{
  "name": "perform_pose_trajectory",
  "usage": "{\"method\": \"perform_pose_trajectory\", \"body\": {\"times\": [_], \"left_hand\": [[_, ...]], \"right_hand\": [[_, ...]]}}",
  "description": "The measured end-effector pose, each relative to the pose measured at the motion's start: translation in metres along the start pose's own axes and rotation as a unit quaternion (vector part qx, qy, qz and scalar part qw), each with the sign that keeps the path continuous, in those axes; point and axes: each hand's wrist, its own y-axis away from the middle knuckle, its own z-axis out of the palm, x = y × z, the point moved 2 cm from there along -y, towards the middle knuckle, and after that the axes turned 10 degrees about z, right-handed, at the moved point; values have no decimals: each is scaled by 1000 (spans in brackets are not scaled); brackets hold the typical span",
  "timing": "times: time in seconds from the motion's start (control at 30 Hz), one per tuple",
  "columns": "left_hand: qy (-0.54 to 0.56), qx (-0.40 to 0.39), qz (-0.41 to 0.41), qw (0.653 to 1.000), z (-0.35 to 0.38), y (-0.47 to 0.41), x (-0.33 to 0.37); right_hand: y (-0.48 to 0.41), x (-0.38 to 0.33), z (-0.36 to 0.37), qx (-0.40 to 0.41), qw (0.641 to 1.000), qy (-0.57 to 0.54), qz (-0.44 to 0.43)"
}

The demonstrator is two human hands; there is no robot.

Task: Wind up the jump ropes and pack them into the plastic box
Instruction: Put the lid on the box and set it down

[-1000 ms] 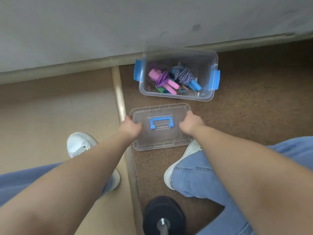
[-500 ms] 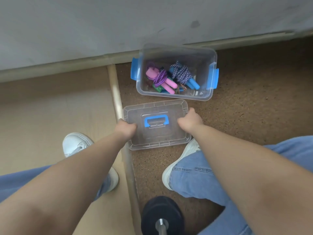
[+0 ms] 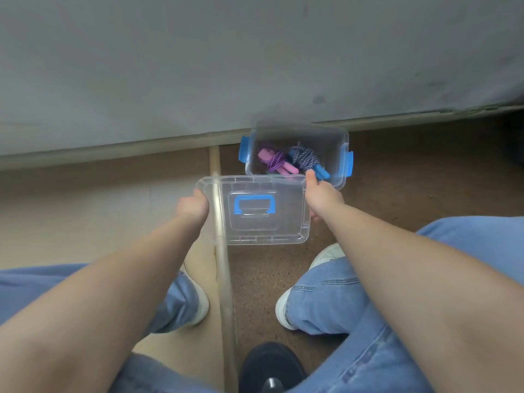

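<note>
Brown cork floor, grey wall behind. Box (image 3: pixel 338 143) sits at the wall with the wound ropes (image 3: pixel 286 160) inside. Lid (image 3: pixel 283 184) is just before it, my left hand (image 3: pixel 192 207) and right hand (image 3: pixel 321 195) pinching its short edges. Likely light, stiff and slick, so grip the rims.

Grey wall (image 3: pixel 198 66) above a pale baseboard (image 3: pixel 113 153). Floor: smooth beige section (image 3: pixel 85 211) on the left, brown speckled section (image 3: pixel 425 180) on the right, pale strip (image 3: pixel 225 279) between. Light is even.

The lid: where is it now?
Head view, centre: the lid is gripped between the left hand and right hand, just nearer than the open plastic box.
</note>
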Motion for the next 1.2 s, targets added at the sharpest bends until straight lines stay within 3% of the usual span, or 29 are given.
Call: {"method": "perform_pose_trajectory", "body": {"times": [0.1, 0.3, 0.47, 0.6, 0.73, 0.97, 1.2], "left_hand": [[91, 36, 23, 995, -15, 11, 13], [286, 63, 62, 954, -39, 30, 43], [373, 49, 105, 920, -47, 35, 60], [284, 25, 196, 938, -39, 40, 68], [217, 0, 232, 948, -22, 38, 77], [21, -13, 299, 954, 21, 14, 97], [-58, -70, 329, 940, 70, -28, 122]], "right_hand": [[13, -7, -17, 20, 995, -90, 24], [32, -11, -50, -39, 965, -252, 59], [35, -14, -67, 14, 966, -260, -1], [48, -13, -82, 93, 980, -161, -66], [46, -13, -87, 136, 980, -111, -91], [2, -21, -83, 122, 985, -101, -73], [-53, -30, -86, 118, 988, -90, -50]]}}
